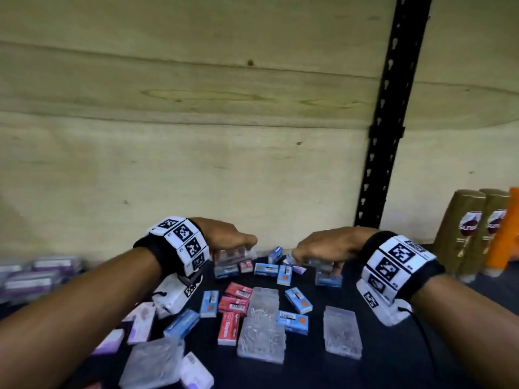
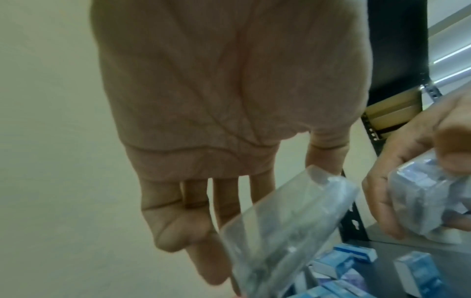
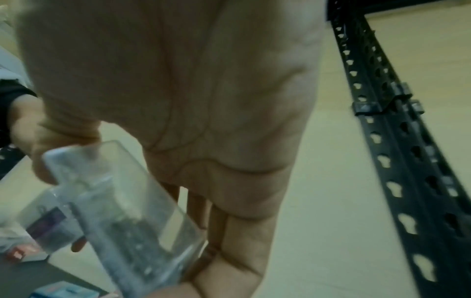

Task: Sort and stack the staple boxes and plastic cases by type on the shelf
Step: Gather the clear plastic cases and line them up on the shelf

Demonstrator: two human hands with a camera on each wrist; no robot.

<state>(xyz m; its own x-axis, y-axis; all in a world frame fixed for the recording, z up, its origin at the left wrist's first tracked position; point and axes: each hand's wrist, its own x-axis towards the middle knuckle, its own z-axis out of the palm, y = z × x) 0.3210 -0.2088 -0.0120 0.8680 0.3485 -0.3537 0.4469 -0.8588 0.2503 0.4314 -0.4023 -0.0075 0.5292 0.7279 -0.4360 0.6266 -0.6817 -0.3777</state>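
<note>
Gripping a clear plastic case (image 2: 288, 227) between thumb and fingers, the left hand (image 1: 224, 234) hovers over the far part of the dark shelf (image 1: 373, 357), palm down. Through the case's walls a mass of small grey metal pieces shows (staples or pins, too blurred to name). The right hand (image 1: 328, 244) holds a second clear case (image 3: 122, 217) in the same way, its fingers curled round the edges; grey metal bits fill it too, and a dark label sits on one face.

Below and between the hands, blue staple boxes (image 1: 266, 269) lie scattered at the far side of the shelf, some flat and some on edge. Nearer, red staple boxes (image 1: 233, 304) lie in a loose group, one printed "Staples". Three more clear cases (image 1: 262, 301) rest flat near the middle, and a fourth case (image 1: 341, 331) lies apart to the right, each with pale contents dimly visible through the lid. Another clear case (image 1: 153, 363) and several white and purple boxes (image 1: 140, 322) lie at the near left.

At the far right stand gold bottles (image 1: 463, 231) beside an orange bottle (image 1: 508, 234). A black perforated upright (image 1: 390, 108) rises against the plywood back panel (image 1: 196, 108).
</note>
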